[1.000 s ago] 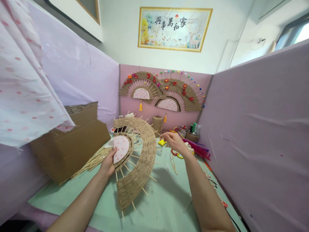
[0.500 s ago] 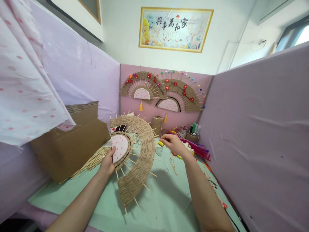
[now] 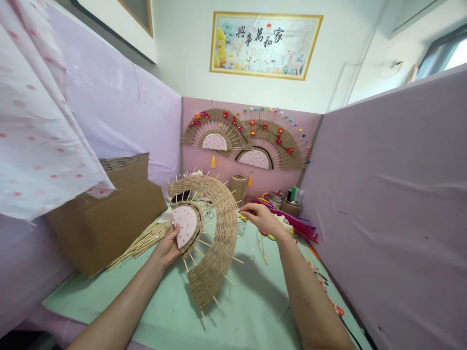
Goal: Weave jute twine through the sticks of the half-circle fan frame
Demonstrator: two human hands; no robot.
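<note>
- Left hand (image 3: 168, 248) pinches the woven fan (image 3: 226, 223) by its dotted panel (image 3: 185, 223), above the tabletop (image 3: 251, 311).
- Right hand (image 3: 263, 218), fingertips pressed together, is just beside the fan's right edge; whether it pinches anything, I cannot tell.

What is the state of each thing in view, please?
Woven fan, held up, tilted
Left hand, gripping the fan's dotted centre
Right hand, fingertips together near the fan's outer edge; anything held cannot be made out
Left display fan, mounted on pink panel, flowered
Right display fan, same panel, flowered
Twine spool, upright
Pen holder, upright, filled
Dotted cloth, hanging
Loose sticks, lying
Framed picture, hung up
</note>
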